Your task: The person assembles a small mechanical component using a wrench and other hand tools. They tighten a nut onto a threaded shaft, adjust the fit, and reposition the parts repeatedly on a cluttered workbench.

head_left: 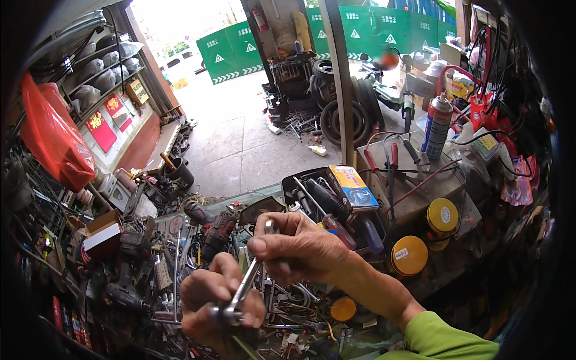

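A shiny chrome wrench point(246, 282) slants above the cluttered bench, its thick head low and its handle rising to the right. My right hand point(309, 245) has the upper end of the handle between thumb and fingers. Curled around the lower head is my left hand point(216, 297), somewhat blurred, so its exact finger contact is hard to see. Under both hands lie many loose metal tools and parts. A red and black cordless drill point(217, 234) rests just beyond my left hand.
At the left lies another dark power drill point(129, 270) beside an opened small box point(103, 234). To the right are a black tool tray point(290, 186), orange-yellow round tins point(410, 256) and a spray can point(437, 127). A post point(339, 78) and tires point(346, 122) stand beyond the bench.
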`<state>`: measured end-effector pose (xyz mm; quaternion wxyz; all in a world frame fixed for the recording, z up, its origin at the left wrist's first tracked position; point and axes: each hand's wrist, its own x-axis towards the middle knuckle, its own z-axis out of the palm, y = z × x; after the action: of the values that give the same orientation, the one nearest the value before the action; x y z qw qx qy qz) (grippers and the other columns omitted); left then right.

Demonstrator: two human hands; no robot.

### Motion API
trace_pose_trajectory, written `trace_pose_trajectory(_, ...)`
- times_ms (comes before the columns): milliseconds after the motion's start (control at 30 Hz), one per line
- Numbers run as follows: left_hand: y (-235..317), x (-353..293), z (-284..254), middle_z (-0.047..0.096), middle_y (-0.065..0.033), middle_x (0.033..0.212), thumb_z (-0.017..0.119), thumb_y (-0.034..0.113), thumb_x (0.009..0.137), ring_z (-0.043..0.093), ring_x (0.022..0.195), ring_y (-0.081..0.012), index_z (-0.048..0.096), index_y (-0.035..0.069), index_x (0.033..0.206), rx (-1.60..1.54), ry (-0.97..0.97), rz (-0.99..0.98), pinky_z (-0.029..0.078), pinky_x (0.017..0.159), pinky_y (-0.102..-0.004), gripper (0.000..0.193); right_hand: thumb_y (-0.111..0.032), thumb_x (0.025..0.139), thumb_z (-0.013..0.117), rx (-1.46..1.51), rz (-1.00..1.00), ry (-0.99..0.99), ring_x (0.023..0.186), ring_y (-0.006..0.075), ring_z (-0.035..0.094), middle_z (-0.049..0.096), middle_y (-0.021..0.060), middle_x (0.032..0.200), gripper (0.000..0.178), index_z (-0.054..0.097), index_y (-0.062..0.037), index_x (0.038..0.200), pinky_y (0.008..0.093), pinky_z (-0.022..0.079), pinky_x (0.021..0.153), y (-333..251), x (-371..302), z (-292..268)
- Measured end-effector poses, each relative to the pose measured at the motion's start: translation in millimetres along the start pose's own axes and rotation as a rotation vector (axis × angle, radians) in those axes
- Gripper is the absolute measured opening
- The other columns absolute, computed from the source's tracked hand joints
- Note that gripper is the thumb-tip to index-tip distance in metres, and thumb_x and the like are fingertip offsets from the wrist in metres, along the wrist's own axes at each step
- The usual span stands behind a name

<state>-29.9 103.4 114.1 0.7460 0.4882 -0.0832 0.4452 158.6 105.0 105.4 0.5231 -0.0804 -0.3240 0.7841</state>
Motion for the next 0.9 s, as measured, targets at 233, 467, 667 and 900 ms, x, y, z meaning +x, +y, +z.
trace_pose_trajectory(233,5.8,-1.2,-5.5,0.041,-0.0166,0.111,0.058,0.016,0.092,0.058,0.080,-0.0216,0.046,-0.004,0.113,-0.101,0.111,0.205,0.049,0.057,-0.0342,0.032,-0.031,0.090,0.070,-0.367,0.002,0.010,0.043,0.0029,0.045,0.053,-0.0033,0.056,0.032,0.059,-0.0065,0.072,0.0196,0.028,0.036,8.2,2.6,7.3)
trace_pose_trajectory(467,8.7,-2.1,4.5,0.045,-0.0143,0.110,0.053,0.010,0.094,0.053,0.088,-0.0196,0.043,-0.004,0.118,-0.066,0.271,0.183,0.044,0.070,-0.0345,0.030,-0.044,0.095,0.059,-0.653,0.070,-0.031,0.054,0.0038,0.039,0.046,-0.0033,0.056,0.048,0.060,-0.0023,0.072,0.0249,0.028,0.046,7.3,6.4,3.7)
trace_pose_trajectory(667,3.4,1.6,2.5,0.047,-0.0125,0.107,0.049,0.015,0.095,0.052,0.088,-0.0181,0.043,-0.004,0.122,0.005,0.397,0.123,0.045,0.072,-0.0317,0.034,-0.040,0.098,0.054,-0.866,-0.224,0.022,0.062,0.0108,0.044,0.045,0.0050,0.063,0.045,0.054,0.0016,0.082,0.0304,0.036,0.053,17.1,5.3,3.8)
trace_pose_trajectory(900,-1.0,1.4,3.3,0.047,-0.0126,0.106,0.048,0.019,0.095,0.050,0.087,-0.0173,0.045,-0.006,0.123,0.109,0.383,0.121,0.045,0.069,-0.0292,0.038,-0.037,0.097,0.058,-0.734,-0.122,-0.038,0.062,0.0069,0.045,0.054,0.0014,0.068,0.040,0.056,0.0002,0.083,0.0270,0.036,0.052,8.6,4.7,4.5)
